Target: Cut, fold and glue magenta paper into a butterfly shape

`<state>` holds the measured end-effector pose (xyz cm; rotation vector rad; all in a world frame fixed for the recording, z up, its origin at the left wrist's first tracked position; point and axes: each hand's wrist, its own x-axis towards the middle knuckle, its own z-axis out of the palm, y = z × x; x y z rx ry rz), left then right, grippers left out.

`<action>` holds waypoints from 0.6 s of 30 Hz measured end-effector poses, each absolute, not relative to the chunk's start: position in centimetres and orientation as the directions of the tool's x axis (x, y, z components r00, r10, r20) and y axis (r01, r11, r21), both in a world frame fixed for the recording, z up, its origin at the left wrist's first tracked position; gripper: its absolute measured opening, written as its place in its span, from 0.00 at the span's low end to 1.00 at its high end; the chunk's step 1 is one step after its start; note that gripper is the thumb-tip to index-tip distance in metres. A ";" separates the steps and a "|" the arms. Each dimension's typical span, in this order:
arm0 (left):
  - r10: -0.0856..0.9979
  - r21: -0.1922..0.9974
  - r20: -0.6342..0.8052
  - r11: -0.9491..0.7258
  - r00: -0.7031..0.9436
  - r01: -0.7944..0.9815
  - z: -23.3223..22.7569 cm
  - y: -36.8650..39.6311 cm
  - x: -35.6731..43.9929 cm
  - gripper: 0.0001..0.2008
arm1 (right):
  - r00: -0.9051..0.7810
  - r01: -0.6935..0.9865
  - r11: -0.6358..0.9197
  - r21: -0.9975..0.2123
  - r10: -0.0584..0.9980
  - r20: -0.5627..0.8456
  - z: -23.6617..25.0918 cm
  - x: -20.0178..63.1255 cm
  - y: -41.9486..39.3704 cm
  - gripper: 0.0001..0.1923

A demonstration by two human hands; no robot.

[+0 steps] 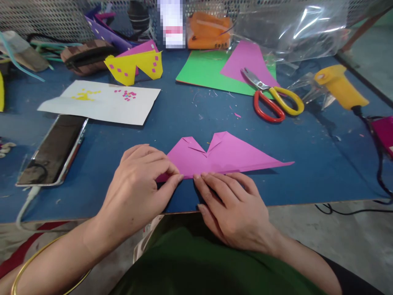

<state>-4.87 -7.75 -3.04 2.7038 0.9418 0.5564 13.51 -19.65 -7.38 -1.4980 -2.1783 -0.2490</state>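
Close together, the left hand pinches the near edge of a folded magenta paper, while the right hand presses loosely extended fingers along it. The paper lies near centre on the blue bench. Left, a white sheet overlaps a smartphone; far right lie scissors.

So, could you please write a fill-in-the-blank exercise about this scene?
1. The left hand and right hand both touch folded pink paper; the bangle is on the ____ arm.
2. The scissors have one red handle and one ____ handle.
3. The white cable is plugged into the ____.
Missing words: left; yellow; phone.
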 end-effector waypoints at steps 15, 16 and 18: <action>0.617 0.282 0.272 -0.785 0.738 0.552 -2.9 -7.7 -5.0 0.09 | -0.312 0.927 0.372 -0.051 0.838 0.447 -7.1 12.8 -19.6 0.23; 0.616 0.276 0.274 -0.786 0.738 0.554 -3.0 -7.8 -5.0 0.10 | -0.321 0.922 0.383 -0.053 0.835 0.447 -7.1 12.6 -19.5 0.24; 0.614 0.266 0.283 -0.789 0.737 0.554 -3.0 -7.8 -5.0 0.10 | -0.343 0.909 0.413 -0.061 0.821 0.457 -7.2 12.3 -19.3 0.24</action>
